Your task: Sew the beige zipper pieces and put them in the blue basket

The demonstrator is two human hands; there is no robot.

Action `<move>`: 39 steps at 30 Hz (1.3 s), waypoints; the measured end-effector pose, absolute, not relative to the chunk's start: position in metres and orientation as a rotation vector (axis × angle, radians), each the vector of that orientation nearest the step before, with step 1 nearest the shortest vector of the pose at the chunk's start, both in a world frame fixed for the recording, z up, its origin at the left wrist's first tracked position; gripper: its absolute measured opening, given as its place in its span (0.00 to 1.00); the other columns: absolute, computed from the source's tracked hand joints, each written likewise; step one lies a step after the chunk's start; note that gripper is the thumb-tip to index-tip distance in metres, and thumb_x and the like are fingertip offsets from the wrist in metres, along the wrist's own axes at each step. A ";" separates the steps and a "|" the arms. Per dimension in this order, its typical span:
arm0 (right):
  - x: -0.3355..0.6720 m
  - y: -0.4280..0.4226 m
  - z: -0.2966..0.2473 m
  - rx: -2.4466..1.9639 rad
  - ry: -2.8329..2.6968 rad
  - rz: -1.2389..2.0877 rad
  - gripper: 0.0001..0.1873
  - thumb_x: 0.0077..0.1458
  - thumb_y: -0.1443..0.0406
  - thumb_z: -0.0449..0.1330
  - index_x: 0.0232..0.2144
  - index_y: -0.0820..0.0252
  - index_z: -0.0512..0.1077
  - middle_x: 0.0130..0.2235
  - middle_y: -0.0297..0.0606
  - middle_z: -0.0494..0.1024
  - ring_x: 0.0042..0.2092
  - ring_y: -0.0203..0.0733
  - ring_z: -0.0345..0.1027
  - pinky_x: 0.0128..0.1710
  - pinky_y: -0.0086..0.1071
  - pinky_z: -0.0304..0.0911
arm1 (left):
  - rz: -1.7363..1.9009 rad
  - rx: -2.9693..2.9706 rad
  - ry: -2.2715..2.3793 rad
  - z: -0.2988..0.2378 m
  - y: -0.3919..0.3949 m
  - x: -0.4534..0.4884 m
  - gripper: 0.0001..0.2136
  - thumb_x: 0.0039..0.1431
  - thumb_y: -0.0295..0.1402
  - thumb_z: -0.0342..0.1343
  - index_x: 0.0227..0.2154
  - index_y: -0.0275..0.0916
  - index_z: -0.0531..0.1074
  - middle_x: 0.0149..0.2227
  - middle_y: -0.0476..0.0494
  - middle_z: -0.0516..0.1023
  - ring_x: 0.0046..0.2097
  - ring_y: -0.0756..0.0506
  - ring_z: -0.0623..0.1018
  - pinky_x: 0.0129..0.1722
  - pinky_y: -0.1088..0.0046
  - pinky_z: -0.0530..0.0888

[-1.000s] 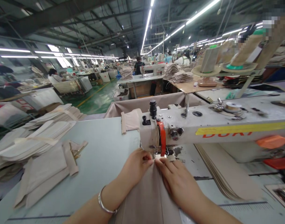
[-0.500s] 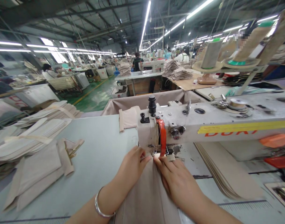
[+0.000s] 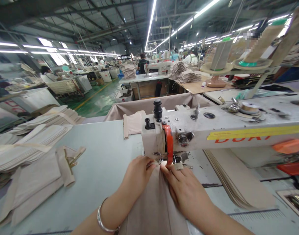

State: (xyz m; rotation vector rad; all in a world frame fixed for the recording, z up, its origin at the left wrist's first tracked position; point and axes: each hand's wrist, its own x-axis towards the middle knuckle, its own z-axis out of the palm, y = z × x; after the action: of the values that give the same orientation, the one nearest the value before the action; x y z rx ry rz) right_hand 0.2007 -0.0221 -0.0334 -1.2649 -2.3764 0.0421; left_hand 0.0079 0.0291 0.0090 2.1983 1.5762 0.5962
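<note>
A long beige fabric piece (image 3: 155, 202) runs from the front edge up to the needle area of the sewing machine (image 3: 176, 130). My left hand (image 3: 138, 176), with a silver bangle at the wrist, pinches the fabric's left edge between thumb and fingers just before the presser foot. On the right side of the same piece lies my right hand (image 3: 185, 184), its thumb and fingertips gripping the fabric close to the foot. An orange guard (image 3: 169, 143) stands in front of the needle bar. My fingers and the guard partly hide the stitching point.
Stacked light panels (image 3: 31, 143) and beige pieces with zipper ends (image 3: 39, 182) lie at left. A small beige piece (image 3: 134, 123) rests behind the machine head. Under the machine arm is a stack of beige panels (image 3: 240, 182). Thread cones (image 3: 221, 55) stand at upper right.
The view has shifted slightly, so the machine and table sit a little further left. Both hands keep their hold on the fabric at the needle area, with hardly any movement.
</note>
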 end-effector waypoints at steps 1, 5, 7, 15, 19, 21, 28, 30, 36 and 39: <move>0.201 -0.022 -0.033 -1.266 -2.377 0.042 0.26 0.62 0.72 0.52 0.62 0.65 0.59 0.57 0.48 0.66 0.54 0.53 0.59 0.52 0.47 0.60 | 0.602 2.190 1.574 0.009 0.030 0.008 0.04 0.61 0.28 0.57 0.33 0.40 0.77 0.35 0.45 0.81 0.40 0.41 0.79 0.39 0.69 0.70; 0.200 -0.022 -0.032 -1.266 -2.377 0.026 0.26 0.62 0.72 0.51 0.63 0.66 0.59 0.58 0.49 0.66 0.54 0.54 0.58 0.53 0.48 0.59 | 0.672 2.194 1.523 0.006 0.032 0.007 0.05 0.60 0.27 0.56 0.32 0.40 0.77 0.35 0.46 0.81 0.39 0.43 0.79 0.38 0.70 0.70; 0.200 -0.023 -0.032 -1.273 -2.380 0.023 0.26 0.62 0.72 0.51 0.63 0.66 0.59 0.58 0.48 0.65 0.54 0.53 0.58 0.53 0.47 0.59 | 0.717 2.207 1.482 0.005 0.032 0.007 0.07 0.60 0.25 0.54 0.31 0.40 0.76 0.36 0.45 0.80 0.39 0.44 0.79 0.38 0.71 0.71; 0.199 -0.022 -0.031 -1.290 -2.375 0.030 0.26 0.63 0.71 0.51 0.63 0.65 0.59 0.57 0.48 0.66 0.53 0.52 0.59 0.52 0.46 0.59 | 0.727 2.246 1.485 0.002 0.037 0.010 0.07 0.61 0.25 0.53 0.31 0.39 0.76 0.41 0.42 0.79 0.41 0.43 0.78 0.41 0.69 0.73; 0.200 -0.023 -0.028 -1.280 -2.366 0.092 0.24 0.64 0.71 0.51 0.61 0.63 0.61 0.55 0.47 0.68 0.52 0.51 0.60 0.52 0.46 0.59 | 0.631 2.394 1.502 0.007 0.026 0.012 0.08 0.63 0.24 0.52 0.34 0.40 0.76 0.42 0.43 0.78 0.43 0.42 0.76 0.44 0.66 0.73; 0.201 -0.024 -0.027 -1.276 -2.363 0.140 0.22 0.64 0.70 0.53 0.60 0.60 0.63 0.53 0.45 0.69 0.52 0.51 0.60 0.52 0.46 0.59 | 0.504 2.536 1.409 0.011 0.016 0.012 0.09 0.64 0.25 0.51 0.37 0.40 0.76 0.41 0.44 0.78 0.45 0.41 0.75 0.47 0.62 0.73; 0.201 -0.023 -0.027 -1.337 -2.352 0.154 0.25 0.62 0.72 0.55 0.60 0.59 0.62 0.49 0.46 0.70 0.51 0.52 0.61 0.51 0.47 0.60 | 0.437 2.657 1.195 0.012 0.005 0.006 0.11 0.67 0.24 0.48 0.47 0.40 0.72 0.49 0.44 0.75 0.53 0.44 0.73 0.57 0.61 0.70; 0.201 -0.023 -0.028 -1.325 -2.354 0.143 0.24 0.62 0.72 0.55 0.60 0.60 0.63 0.48 0.46 0.70 0.50 0.52 0.61 0.51 0.46 0.60 | 0.438 2.650 1.218 0.011 0.006 0.007 0.11 0.67 0.24 0.48 0.46 0.40 0.72 0.49 0.44 0.75 0.52 0.43 0.74 0.56 0.61 0.71; 0.203 -0.026 -0.030 -1.290 -2.361 0.108 0.22 0.62 0.72 0.55 0.58 0.59 0.64 0.49 0.45 0.70 0.50 0.51 0.61 0.50 0.46 0.59 | 0.373 2.748 1.189 0.012 -0.001 0.002 0.13 0.66 0.25 0.47 0.50 0.40 0.70 0.51 0.44 0.75 0.55 0.43 0.73 0.58 0.61 0.72; 0.203 -0.027 -0.032 -1.306 -2.355 0.070 0.24 0.60 0.72 0.57 0.59 0.59 0.64 0.50 0.44 0.70 0.50 0.51 0.61 0.51 0.46 0.59 | 0.444 2.926 0.959 -0.004 -0.020 -0.013 0.16 0.66 0.28 0.48 0.55 0.38 0.67 0.56 0.40 0.72 0.61 0.41 0.69 0.62 0.57 0.66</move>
State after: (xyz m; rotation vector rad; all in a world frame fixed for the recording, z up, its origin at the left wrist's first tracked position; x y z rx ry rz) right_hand 0.2030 -0.0269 -0.0319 -1.3058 -2.3549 0.0701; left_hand -0.0132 -0.0204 -0.0036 2.9258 0.9591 0.4436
